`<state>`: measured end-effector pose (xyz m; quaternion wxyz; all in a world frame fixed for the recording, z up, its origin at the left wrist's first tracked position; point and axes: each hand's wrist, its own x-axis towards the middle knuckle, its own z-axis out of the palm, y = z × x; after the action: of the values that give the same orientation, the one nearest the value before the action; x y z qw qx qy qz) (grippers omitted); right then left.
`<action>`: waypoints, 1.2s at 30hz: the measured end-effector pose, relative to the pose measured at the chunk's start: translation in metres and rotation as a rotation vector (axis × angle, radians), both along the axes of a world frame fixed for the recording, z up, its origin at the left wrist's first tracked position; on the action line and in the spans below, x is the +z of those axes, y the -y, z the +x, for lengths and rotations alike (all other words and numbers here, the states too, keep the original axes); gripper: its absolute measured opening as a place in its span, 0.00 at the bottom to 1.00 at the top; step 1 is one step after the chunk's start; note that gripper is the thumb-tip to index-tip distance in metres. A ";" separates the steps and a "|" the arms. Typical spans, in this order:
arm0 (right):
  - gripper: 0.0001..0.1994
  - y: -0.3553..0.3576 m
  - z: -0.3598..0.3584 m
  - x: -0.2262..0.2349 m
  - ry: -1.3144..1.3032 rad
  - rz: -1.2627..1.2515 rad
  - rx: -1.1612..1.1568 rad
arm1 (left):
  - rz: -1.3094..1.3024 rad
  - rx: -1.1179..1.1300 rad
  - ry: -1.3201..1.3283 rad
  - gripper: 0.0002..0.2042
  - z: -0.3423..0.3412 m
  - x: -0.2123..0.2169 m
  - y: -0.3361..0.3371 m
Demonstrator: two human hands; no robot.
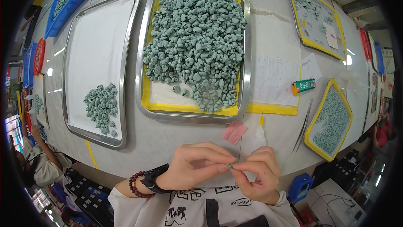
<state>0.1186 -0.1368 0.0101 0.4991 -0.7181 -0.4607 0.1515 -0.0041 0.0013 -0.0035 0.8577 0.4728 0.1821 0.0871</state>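
Observation:
Close to my body, in front of the table edge, my left hand point(195, 164) pinches a tiny grey-green piece point(230, 165) between thumb and fingertips. My right hand point(258, 170) meets it there, its thumb and forefinger closed at the same piece. The fingertips hide most of the piece. Beyond my hands, a metal tray point(193, 118) with a yellow-edged liner bears a large heap of grey-green molded pieces point(197, 34). A second metal tray point(96, 29), to the left, has a smaller pile of similar pieces point(101, 107) on white lining.
Near my right hand are a white squeeze bottle point(259, 136) with a yellow needle tip, a pink cloth point(234, 132) and tweezers point(303, 126). A lighter point(303, 86) rests by paper. Yellow-edged trays point(312, 141) stand right, a blue bin point(52, 23) far left. Another person point(44, 160) sits left.

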 end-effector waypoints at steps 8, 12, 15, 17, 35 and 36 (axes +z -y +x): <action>0.14 0.001 0.006 0.005 0.128 -0.043 0.043 | 0.161 -0.029 0.017 0.12 0.000 0.000 -0.001; 0.14 -0.002 0.003 0.009 0.192 -0.050 0.012 | 0.167 -0.034 0.013 0.12 0.000 0.001 -0.002; 0.15 -0.002 0.004 0.008 0.221 -0.036 0.010 | 0.172 -0.040 0.028 0.12 0.001 0.002 -0.004; 0.15 -0.001 0.005 0.006 0.251 -0.016 0.040 | 0.152 -0.050 -0.017 0.11 0.001 0.003 -0.004; 0.14 0.002 0.003 0.008 0.179 -0.006 0.025 | 0.090 -0.035 0.006 0.10 0.000 0.001 -0.001; 0.14 0.001 0.004 0.008 0.143 0.000 0.011 | 0.020 -0.028 -0.014 0.10 0.000 0.001 -0.001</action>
<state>0.1228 -0.1374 0.0185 0.4642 -0.7245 -0.4991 0.1023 -0.0039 0.0021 -0.0021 0.8528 0.4845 0.1806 0.0735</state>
